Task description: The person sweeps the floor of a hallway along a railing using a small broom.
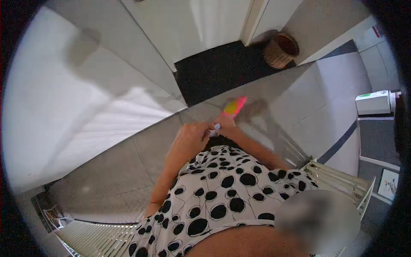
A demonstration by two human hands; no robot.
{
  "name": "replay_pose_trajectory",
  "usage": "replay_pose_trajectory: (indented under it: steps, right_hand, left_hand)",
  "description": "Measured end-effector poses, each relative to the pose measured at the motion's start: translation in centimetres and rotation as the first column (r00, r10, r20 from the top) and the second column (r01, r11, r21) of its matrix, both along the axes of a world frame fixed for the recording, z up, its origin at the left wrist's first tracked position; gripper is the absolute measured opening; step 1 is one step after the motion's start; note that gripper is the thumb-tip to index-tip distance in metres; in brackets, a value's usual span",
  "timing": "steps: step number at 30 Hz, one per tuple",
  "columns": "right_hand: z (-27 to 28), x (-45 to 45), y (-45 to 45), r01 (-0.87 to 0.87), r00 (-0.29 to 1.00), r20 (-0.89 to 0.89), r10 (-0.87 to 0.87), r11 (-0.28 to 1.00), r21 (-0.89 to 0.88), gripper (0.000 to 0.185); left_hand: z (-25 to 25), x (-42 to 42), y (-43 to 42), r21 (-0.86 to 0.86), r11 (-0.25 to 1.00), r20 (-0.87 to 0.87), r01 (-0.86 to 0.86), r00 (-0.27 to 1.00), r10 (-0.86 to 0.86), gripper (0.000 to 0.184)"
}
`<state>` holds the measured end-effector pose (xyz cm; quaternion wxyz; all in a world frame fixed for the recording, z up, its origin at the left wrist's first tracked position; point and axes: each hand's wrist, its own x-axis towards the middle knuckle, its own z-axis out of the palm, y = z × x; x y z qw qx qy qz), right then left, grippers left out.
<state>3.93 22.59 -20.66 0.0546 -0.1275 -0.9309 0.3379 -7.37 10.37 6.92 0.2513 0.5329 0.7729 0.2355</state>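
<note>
My left hand (190, 137) is in front of my waist, its fingers closed in a pinch at a small whitish-blue thing (217, 127) whose kind I cannot make out. Right beside it is my right hand (227, 121), with its fingers mostly hidden. A bright pink and yellow thing (235, 106), blurred at its edges, sticks out from the far side of my right hand and appears to be held in it. Below both hands hangs a white top (229, 182) with black dots, which I wear.
A black mat (214, 73) lies before a white door (205, 25). A woven basket (281, 50) stands by the wall at the mat's right end. Slatted whitish racks (98, 235) flank me. Further right, a white box (373, 103) sits on a dark surface. Grey tiles cover the floor.
</note>
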Motion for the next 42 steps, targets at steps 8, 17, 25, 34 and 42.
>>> replay_pose_trajectory:
  steps: [8, 17, 25, 34, 42]
  right_hand:
    - [8.2, -2.0, 2.1, 0.140, 0.939, 0.312, -0.144, 0.989, 0.036, 0.023]
    - [12.6, -9.3, 1.1, 0.062, 0.965, -0.250, -0.081, 0.995, -0.081, 0.014]
    - [3.5, -12.9, 1.7, -0.062, 0.933, -0.349, -0.089, 0.914, -0.401, 0.024]
    - [2.7, -2.1, -0.1, 0.019, 0.986, 0.164, -0.010, 0.998, -0.058, 0.027]
    - [4.7, 2.7, 2.9, 0.005, 0.948, 0.314, -0.050, 0.990, 0.144, 0.022]
  left_hand:
    - [-0.8, -2.6, -0.2, 0.199, 0.976, 0.105, -0.085, 0.992, 0.065, 0.015]
    - [8.5, -0.8, -0.3, 0.286, 0.956, -0.239, -0.073, 0.960, 0.145, 0.017]
    - [2.2, 0.6, 2.9, 0.090, 0.996, -0.364, -0.004, 0.931, 0.037, 0.009]
    - [0.8, 0.9, 1.1, 0.107, 0.994, -0.049, -0.024, 0.998, 0.029, 0.010]
    - [-3.1, 0.1, 0.6, 0.141, 0.985, 0.252, -0.105, 0.965, 0.067, 0.011]
